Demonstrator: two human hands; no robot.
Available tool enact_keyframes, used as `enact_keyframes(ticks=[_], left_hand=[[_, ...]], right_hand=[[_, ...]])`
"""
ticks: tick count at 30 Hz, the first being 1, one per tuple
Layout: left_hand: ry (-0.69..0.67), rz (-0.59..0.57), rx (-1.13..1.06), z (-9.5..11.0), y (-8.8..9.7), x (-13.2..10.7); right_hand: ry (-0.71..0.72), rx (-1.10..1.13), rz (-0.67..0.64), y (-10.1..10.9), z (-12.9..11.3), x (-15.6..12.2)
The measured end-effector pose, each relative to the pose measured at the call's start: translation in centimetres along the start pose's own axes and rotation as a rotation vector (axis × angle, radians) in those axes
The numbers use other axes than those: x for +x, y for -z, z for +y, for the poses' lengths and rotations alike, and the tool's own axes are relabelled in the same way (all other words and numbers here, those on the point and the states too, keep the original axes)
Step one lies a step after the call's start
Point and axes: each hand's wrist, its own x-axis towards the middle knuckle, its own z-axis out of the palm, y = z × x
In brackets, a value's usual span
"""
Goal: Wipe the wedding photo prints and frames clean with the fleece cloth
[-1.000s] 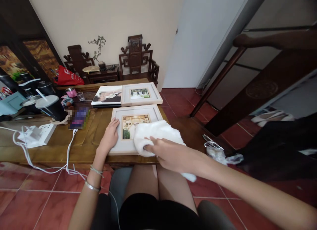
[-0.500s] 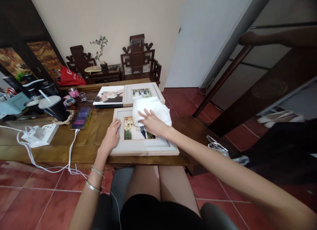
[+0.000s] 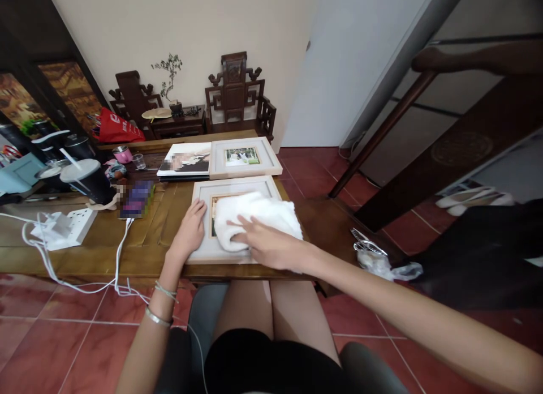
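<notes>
A picture frame (image 3: 237,184) with a pale wooden border lies flat at the table's front edge. The fingers of my left hand (image 3: 192,227) are close together, bent over its left border and gripping that side. My right hand (image 3: 271,244) presses a folded white towel (image 3: 263,207) onto the frame's glass, its fingers spread over the cloth and the thumb tucked at a fold. Most of the photo inside is hidden under the towel; only a strip shows at the left. Just behind lies a second picture frame (image 3: 218,156) with a small outdoor photo.
A stack of prints or albums (image 3: 184,159) adjoins the back frame. Farther left are a phone (image 3: 136,200) on a white cable, a power strip (image 3: 76,227) and a dark cup with a straw (image 3: 87,181). A clear plastic bag (image 3: 377,264) rests at right.
My right hand has drawn the towel toward me and slightly left, from the frame's upper right down across the photo. My left hand stays on the border.
</notes>
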Motion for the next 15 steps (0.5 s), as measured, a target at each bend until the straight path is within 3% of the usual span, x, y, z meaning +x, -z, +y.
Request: enact_keyframes(ticks=[4,7,11,15], left_hand=[[0.008,-0.027,0.008,0.0,0.1,0.0],[0.006,-0.024,0.006,-0.1,0.1,0.0],[-0.011,0.001,-0.006,-0.3,-0.1,0.1],[-0.001,-0.006,0.002,-0.1,0.0,0.2]], right_hand=[[-0.064,-0.099,0.094,-1.4,4.1,4.3],[-0.142,-0.179,0.135,-1.4,5.9,7.0],[-0.186,-0.176,0.091,-1.5,4.5,7.7],[-0.136,-0.141,-0.024,-1.2,1.1,5.5]])
